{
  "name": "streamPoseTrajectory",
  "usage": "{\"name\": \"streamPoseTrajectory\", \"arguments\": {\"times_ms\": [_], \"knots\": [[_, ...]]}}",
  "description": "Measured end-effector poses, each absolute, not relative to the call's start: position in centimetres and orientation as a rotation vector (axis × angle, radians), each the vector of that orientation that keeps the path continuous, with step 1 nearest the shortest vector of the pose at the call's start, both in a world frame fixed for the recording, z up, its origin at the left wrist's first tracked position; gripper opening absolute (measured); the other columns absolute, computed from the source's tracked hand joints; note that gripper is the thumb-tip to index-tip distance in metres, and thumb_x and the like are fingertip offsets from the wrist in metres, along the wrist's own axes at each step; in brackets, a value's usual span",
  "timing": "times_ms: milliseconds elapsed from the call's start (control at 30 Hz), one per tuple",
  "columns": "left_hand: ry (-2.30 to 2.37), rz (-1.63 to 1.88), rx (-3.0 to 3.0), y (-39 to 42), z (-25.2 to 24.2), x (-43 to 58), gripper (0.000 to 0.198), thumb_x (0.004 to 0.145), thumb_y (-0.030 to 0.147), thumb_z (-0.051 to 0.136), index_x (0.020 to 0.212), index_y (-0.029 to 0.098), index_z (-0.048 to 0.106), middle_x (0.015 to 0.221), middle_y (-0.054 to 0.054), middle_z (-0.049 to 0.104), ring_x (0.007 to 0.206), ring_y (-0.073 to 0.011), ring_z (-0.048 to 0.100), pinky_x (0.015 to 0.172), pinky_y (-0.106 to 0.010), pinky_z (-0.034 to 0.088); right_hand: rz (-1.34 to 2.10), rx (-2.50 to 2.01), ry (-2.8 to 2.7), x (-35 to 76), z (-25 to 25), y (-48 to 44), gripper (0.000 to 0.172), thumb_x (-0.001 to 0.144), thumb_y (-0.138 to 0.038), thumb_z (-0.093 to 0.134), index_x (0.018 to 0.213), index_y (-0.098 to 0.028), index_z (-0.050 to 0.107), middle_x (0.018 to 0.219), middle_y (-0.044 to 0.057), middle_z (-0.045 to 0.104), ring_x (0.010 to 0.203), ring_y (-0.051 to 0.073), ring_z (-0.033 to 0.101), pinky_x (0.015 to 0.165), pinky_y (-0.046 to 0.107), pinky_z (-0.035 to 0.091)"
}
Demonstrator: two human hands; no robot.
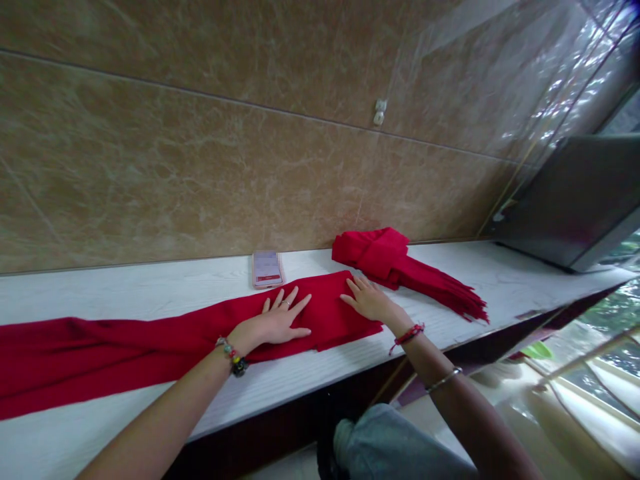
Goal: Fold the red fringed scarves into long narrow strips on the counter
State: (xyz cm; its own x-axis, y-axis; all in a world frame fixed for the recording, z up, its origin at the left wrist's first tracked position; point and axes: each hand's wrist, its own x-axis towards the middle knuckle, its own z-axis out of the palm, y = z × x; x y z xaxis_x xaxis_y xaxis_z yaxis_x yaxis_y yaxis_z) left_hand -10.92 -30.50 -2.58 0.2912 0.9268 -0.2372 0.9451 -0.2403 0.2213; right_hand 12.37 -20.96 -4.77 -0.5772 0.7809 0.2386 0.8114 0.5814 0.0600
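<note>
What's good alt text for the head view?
A person's left hand and right hand rest, fingers spread, on a long red fabric strip along a white wood-grain counter. Behind lie a pink-edged phone and, right of it, a bundled, fringed red scarf.

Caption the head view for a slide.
Left hand spread on red cloth, right hand at its end, phone and fringed scarf beyond.

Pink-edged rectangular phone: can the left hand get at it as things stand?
Likely yes: the left hand rests on the long red cloth near the phone, nothing standing between them.
</note>
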Motion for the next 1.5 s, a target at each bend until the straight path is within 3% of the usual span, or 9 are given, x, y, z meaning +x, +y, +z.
{"name": "streamPoseTrajectory", "arguments": {"times_ms": [200,467,600,700,767,867,1000,1300,1500], "knots": [[1.804,-0.130,2.155,-30.4,-2.8,-11.9,0.105,0.061,0.074,0.046,0.139,0.023,-0.004,0.144,-0.012,-0.012,0.130,-0.0347,-0.011,0.101,-0.054,0.005,-0.105,-1.224,-2.683,9.6,-4.7,-22.1,0.055,0.089,-0.046,0.025,0.136,-0.017,0.027,0.143,0.010,0.024,0.130,0.029,0.016,0.100,0.051,0.023],[1.721,-0.168,2.219,-30.3,-3.2,-13.8,0.104,0.062,0.074,0.044,0.140,0.021,0.000,0.145,-0.012,-0.010,0.131,-0.0323,-0.011,0.103,-0.050,0.004,-0.058,-1.306,-2.738,9.4,-5.2,-21.8,0.055,0.088,-0.046,0.029,0.135,-0.016,0.030,0.142,0.012,0.026,0.128,0.034,0.019,0.099,0.053,0.023],[1.728,-0.051,2.271,-32.0,-1.5,-16.0,0.078,0.077,0.061,0.038,0.139,0.023,0.010,0.147,-0.009,0.001,0.133,-0.0287,-0.002,0.104,-0.045,0.008,-0.069,-1.105,-2.698,7.9,-3.3,-23.4,0.057,0.087,-0.046,0.034,0.134,-0.015,0.032,0.140,0.014,0.028,0.130,0.030,0.018,0.101,0.053,0.020],[1.720,-0.019,2.346,-34.3,0.2,-18.5,0.077,0.069,0.053,0.055,0.135,0.025,0.027,0.144,-0.008,0.020,0.130,-0.0285,0.016,0.102,-0.038,0.018,0.054,-0.689,-2.827,5.6,-1.8,-26.0,0.056,0.083,-0.045,0.043,0.130,-0.016,0.038,0.138,0.012,0.034,0.128,0.025,0.024,0.102,0.042,0.025],[1.656,-0.083,2.400,-36.0,0.8,-20.0,0.067,0.065,0.043,0.062,0.126,0.026,0.041,0.134,-0.007,0.037,0.121,-0.0255,0.034,0.097,-0.031,0.028,0.140,-0.487,-2.955,4.1,-1.2,-28.0,0.054,0.079,-0.044,0.050,0.125,-0.016,0.044,0.132,0.012,0.041,0.122,0.023,0.035,0.098,0.036,0.032],[1.570,-0.192,2.493,-37.9,0.6,-21.6,0.044,0.070,0.020,0.053,0.114,0.025,0.052,0.116,-0.005,0.052,0.105,-0.0189,0.048,0.089,-0.026,0.035,0.135,-0.416,-3.068,2.4,-1.2,-30.0,0.044,0.077,-0.035,0.056,0.116,-0.015,0.052,0.117,0.013,0.053,0.106,0.023,0.050,0.087,0.034,0.041],[1.655,-0.153,2.624,-38.9,-1.2,-23.2,0.044,0.071,0.004,0.038,0.107,0.022,0.056,0.110,-0.005,0.057,0.100,-0.0168,0.051,0.088,-0.028,0.036,0.016,-0.443,-3.100,1.9,-1.3,-30.6,0.035,0.076,-0.010,0.047,0.110,-0.014,0.053,0.098,0.010,0.060,0.092,0.020,0.056,0.077,0.031,0.043],[1.648,-0.061,2.624,-39.5,-1.8,-25.7,0.018,0.081,0.023,0.046,0.091,0.022,0.060,0.091,-0.003,0.061,0.085,-0.0184,0.056,0.075,-0.027,0.042,-0.187,-0.248,-3.062,1.3,-1.7,-31.4,0.030,0.082,-0.008,0.038,0.108,-0.015,0.051,0.091,0.008,0.058,0.082,0.016,0.053,0.070,0.029,0.042],[1.830,-0.204,2.545,-42.4,-0.6,-27.7,0.028,0.078,0.037,0.052,0.101,0.022,0.058,0.105,-0.007,0.059,0.098,-0.0232,0.053,0.082,-0.031,0.039,-0.398,-0.190,-2.929,-1.1,-3.6,-32.0,0.024,0.085,-0.009,0.037,0.100,-0.014,0.054,0.082,0.007,0.058,0.073,0.016,0.053,0.065,0.029,0.040]]}}
